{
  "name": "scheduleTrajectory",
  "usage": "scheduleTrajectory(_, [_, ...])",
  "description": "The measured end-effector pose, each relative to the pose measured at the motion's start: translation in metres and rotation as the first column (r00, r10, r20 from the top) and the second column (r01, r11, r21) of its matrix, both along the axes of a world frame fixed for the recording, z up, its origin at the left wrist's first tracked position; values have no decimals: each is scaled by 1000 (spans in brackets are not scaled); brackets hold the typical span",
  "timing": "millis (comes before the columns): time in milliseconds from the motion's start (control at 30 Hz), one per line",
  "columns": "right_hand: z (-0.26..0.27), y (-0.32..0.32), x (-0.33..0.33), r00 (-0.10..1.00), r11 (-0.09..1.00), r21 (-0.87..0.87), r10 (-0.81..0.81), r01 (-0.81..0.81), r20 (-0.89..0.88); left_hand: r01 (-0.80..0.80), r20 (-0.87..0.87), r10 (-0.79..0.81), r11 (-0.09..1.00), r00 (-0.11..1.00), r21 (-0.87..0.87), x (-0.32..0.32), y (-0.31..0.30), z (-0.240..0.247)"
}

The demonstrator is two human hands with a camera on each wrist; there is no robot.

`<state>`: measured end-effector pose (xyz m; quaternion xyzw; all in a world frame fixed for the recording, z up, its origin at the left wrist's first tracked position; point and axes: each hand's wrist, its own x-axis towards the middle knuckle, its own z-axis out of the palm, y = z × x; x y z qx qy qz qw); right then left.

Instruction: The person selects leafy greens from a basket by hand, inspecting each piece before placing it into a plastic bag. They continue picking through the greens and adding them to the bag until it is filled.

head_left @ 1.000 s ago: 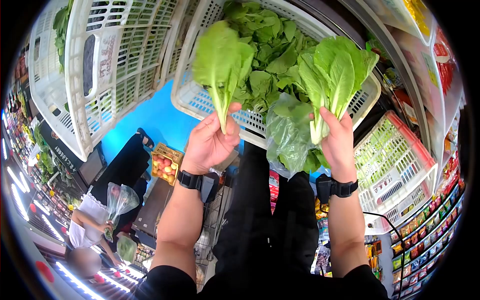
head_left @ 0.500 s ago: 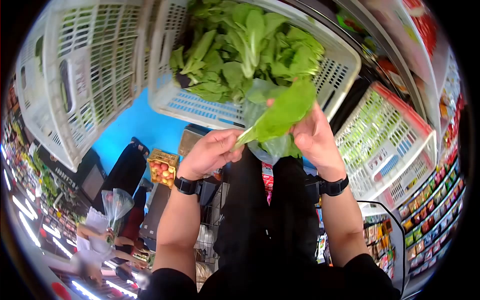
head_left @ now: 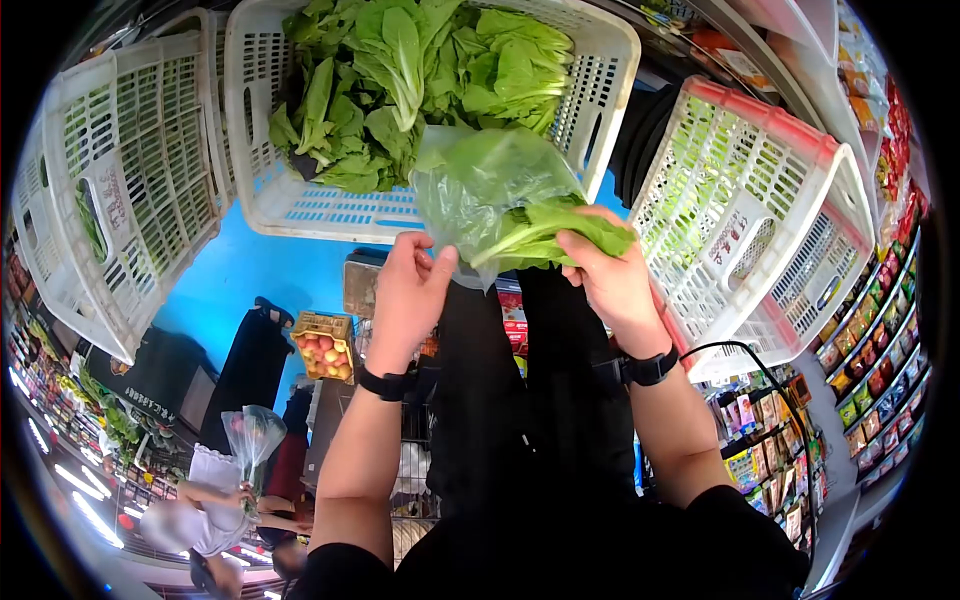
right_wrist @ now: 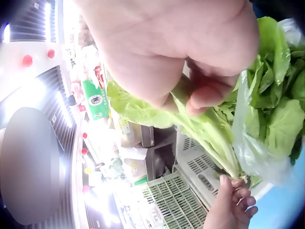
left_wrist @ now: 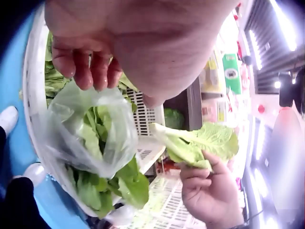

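Observation:
My right hand [head_left: 618, 285] grips a small bunch of leafy greens [head_left: 548, 232] by its leaves, the pale stems pointing left across the front of a clear plastic bag [head_left: 450, 195]. Greens fill part of that bag. Beside the bag's near left edge is my left hand [head_left: 405, 300], thumb and fingers apart with nothing between them. In the left wrist view its loosely bent fingers [left_wrist: 83, 71] are above the bag [left_wrist: 62, 148]. The right wrist view shows the left hand [right_wrist: 228, 207] close to the stem ends; whether it touches them is unclear.
A white crate [head_left: 625, 60] of loose greens lies beyond the bag. More crates stand at left [head_left: 130, 200] and right [head_left: 745, 225]. Lower left are a box of round fruit [head_left: 322, 345] and a person holding a bag [head_left: 250, 440]. Packets on racks [head_left: 870, 370] line the right.
The left hand has let go of the stems and sits left of the bunch. The right hand has tilted the bunch beside the bag. In the head view, the crate has shifted left.

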<state>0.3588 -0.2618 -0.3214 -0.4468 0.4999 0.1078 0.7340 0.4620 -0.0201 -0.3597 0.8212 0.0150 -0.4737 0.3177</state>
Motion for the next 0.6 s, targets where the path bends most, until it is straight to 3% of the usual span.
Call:
scheduleTrajectory(67, [-4,4,-23,995,996,15,-87,87,49,39,65,-43,998,997,59,-17,-9,2])
scheduleTrajectory(133, [-2,10,-42,989,986,-127,-98,112,108,255,457,-296,955,839,151,-36,-15,-2])
scheduleTrajectory(200, [0,12,-63,988,985,-135,-94,111,122,239,448,-284,958,847,156,-40,-13,-11])
scheduleTrajectory(233, [-5,10,-73,967,894,-439,186,-91,177,124,302,-158,984,940,127,-38,-12,-15])
scheduleTrajectory(267, [-8,10,-82,882,668,-708,450,-230,138,6,144,-22,994,989,111,-37,-11,-18])
scheduleTrajectory(300, [0,12,-81,895,665,-707,433,-238,105,3,147,-20,993,989,114,-34,-12,-17])
scheduleTrajectory(367, [2,17,-80,886,637,-731,452,-244,99,-151,265,154,988,952,-30,-32,-13,-10])
scheduleTrajectory(533, [-14,41,-59,842,571,-799,513,-190,167,-104,382,142,987,913,-119,-31,-17,0])
scheduleTrajectory(600, [-26,54,-47,829,572,-798,529,-189,183,-307,247,397,891,884,-335,-36,-16,-2])
